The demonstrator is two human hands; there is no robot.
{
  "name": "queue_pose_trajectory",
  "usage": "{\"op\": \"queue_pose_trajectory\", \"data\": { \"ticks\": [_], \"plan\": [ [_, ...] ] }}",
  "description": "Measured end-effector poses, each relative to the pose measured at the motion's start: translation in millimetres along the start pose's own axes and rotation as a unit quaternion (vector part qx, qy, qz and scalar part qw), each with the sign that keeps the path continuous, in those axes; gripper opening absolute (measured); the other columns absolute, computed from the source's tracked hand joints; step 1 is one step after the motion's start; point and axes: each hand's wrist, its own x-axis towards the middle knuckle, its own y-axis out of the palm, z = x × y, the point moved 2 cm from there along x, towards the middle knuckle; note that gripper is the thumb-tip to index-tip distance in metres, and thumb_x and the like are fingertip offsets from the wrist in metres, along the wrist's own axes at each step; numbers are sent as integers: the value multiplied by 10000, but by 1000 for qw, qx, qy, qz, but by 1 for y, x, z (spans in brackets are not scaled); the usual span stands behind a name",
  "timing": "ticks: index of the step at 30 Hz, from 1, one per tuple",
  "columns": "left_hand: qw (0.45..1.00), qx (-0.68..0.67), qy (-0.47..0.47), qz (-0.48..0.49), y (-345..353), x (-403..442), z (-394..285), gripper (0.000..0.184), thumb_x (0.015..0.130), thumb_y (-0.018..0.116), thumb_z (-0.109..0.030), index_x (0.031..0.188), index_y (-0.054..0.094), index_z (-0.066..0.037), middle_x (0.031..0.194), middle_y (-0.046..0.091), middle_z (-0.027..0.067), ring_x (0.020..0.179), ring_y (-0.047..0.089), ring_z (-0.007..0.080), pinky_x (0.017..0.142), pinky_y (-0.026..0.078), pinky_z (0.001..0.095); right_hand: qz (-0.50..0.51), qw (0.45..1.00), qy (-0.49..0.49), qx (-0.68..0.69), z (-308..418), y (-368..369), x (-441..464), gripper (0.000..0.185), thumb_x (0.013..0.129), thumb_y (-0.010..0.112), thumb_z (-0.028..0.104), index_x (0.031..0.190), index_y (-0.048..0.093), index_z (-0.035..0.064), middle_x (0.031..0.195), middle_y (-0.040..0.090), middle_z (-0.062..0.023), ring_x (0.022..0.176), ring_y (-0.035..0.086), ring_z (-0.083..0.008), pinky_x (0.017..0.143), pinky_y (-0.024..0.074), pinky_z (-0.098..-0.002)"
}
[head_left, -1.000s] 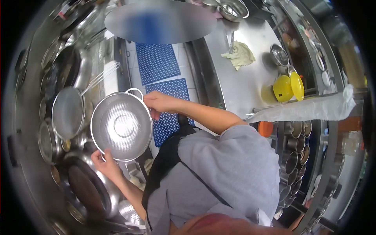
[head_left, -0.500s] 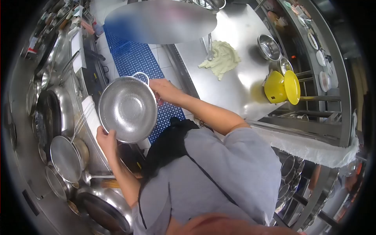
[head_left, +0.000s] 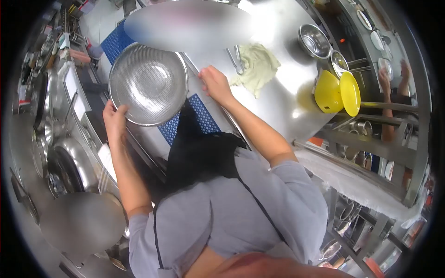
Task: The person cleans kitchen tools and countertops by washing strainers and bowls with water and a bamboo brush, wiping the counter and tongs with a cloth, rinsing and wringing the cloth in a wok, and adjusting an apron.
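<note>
A perforated metal colander (head_left: 150,81) is held out in front of me, its hollow facing up toward the camera. My left hand (head_left: 115,118) is shut on its lower left rim, thumb on the inside. My right hand (head_left: 215,85) is off the colander, to its right near the edge of the steel table (head_left: 282,109), with fingers curled and nothing visible in them. On that table, to the right of my right hand, lie a crumpled pale green cloth (head_left: 257,67) and metal tongs (head_left: 237,60) touching it.
Yellow containers (head_left: 330,95) and a steel bowl (head_left: 315,41) stand on the table's right side. A metal rack (head_left: 371,139) borders it. Pans (head_left: 69,162) line the left counter. A blue patterned mat (head_left: 201,113) covers the floor. Raised forearms (head_left: 389,106) appear at right, possibly reflected.
My right hand has let go of the colander and moved right, toward the table. The colander, in my left hand, has shifted upward in view. My body has turned somewhat.
</note>
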Motion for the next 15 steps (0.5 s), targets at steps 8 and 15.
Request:
{"op": "queue_pose_trajectory", "data": {
  "ticks": [8, 15],
  "plan": [
    [991, -65, 104, 51, 12, 222, -102, 268, 823, 604, 16, 1091, 616, 25, 913, 666, 65, 734, 599, 116, 673, 484, 266, -152, 970, -127, -140, -8, 0, 85, 286, 1001, 556, 292, 952, 634, 21, 712, 652, -101, 618, 618, -192, 592, 478, -321],
    [982, -49, 164, 76, 74, 399, -200, 191, 808, 631, -36, 990, 625, 19, 829, 652, 78, 654, 588, 125, 531, 463, 270, -238, 940, -124, -211, -20, 9, 104, 160, 903, 694, 181, 882, 648, 29, 728, 672, -124, 578, 631, -234, 560, 496, -337]
  ]
}}
